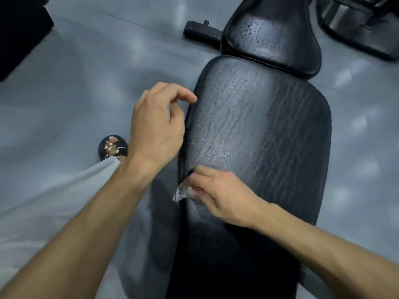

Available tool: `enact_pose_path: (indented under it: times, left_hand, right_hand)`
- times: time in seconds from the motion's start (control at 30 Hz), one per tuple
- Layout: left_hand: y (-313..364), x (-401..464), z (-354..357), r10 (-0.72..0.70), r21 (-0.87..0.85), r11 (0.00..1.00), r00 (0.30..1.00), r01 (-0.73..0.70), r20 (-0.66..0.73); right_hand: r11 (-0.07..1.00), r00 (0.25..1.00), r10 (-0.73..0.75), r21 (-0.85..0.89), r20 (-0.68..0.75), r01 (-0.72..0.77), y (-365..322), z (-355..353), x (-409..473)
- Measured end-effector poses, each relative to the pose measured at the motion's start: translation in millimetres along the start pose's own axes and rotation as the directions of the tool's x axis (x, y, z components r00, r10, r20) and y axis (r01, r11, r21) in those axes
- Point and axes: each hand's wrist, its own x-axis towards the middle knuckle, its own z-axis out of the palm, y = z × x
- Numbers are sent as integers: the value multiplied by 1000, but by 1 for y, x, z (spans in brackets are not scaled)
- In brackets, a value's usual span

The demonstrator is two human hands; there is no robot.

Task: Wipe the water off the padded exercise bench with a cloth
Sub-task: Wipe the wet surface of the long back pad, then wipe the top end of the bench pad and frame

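Two bare forearms reach over the padded bench (254, 134); the right hand (222, 195) presses a crumpled cloth (180, 193) to its near-left edge, fingers curled round it; the left hand (157, 124) hovers just beside that edge, fingers loosely bent, holding nothing; droplets bead the far seat pad (269, 37).

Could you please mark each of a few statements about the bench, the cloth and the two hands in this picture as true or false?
1. The right hand holds a small whitish cloth against the long back pad. True.
2. The left hand holds a second cloth. False: it holds nothing, its fingers loosely curled beside the pad's edge.
3. Water droplets sit on the far seat pad. True.
4. The cloth lies at the pad's right edge. False: it is at the left edge in the picture, near the person.
5. A foot in a dark slipper stands on the grey floor. True.
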Motion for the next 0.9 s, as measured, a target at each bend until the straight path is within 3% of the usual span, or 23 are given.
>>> enact_pose_path:
  times: [0.03,0.1,0.2,0.27,0.37,0.43,0.53,0.7,0.8,0.9]
  left_hand:
    - [1,-3,1,11,0,1000,1000,-11,22]
    - [3,-11,4,44,6,999,996,-44,75]
    - [7,-23,10,108,36,993,981,-115,162]
    - [10,-33,17,173,48,981,957,-189,235]
    - [18,-53,28,251,54,957,911,-284,328]
    - [22,-64,34,287,64,941,882,-333,372]
    - [26,-75,38,300,84,929,864,-362,405]
    - [16,-80,30,225,110,952,897,-285,381]
    - [15,-77,29,176,99,970,923,-222,342]
    - [18,-75,33,181,86,972,926,-221,332]
  right_hand:
    - [996,1000,18,86,5,-19,1,-1,-13]
    - [959,959,203,239,-200,-153,12,-11,-36]
    - [789,673,571,541,-471,-291,35,-33,-87]
    - [642,480,736,718,-478,-269,38,-33,-130]
    - [390,200,912,908,-358,-155,22,-10,-193]
    - [254,78,966,961,-246,-111,5,11,-222]
    - [142,2,990,983,-143,-112,-13,44,-246]
    - [75,-101,991,982,-94,-172,-23,73,-272]
    - [-22,-98,995,990,9,-142,-28,83,-273]
    - [75,-132,986,982,-99,-175,-27,91,-261]
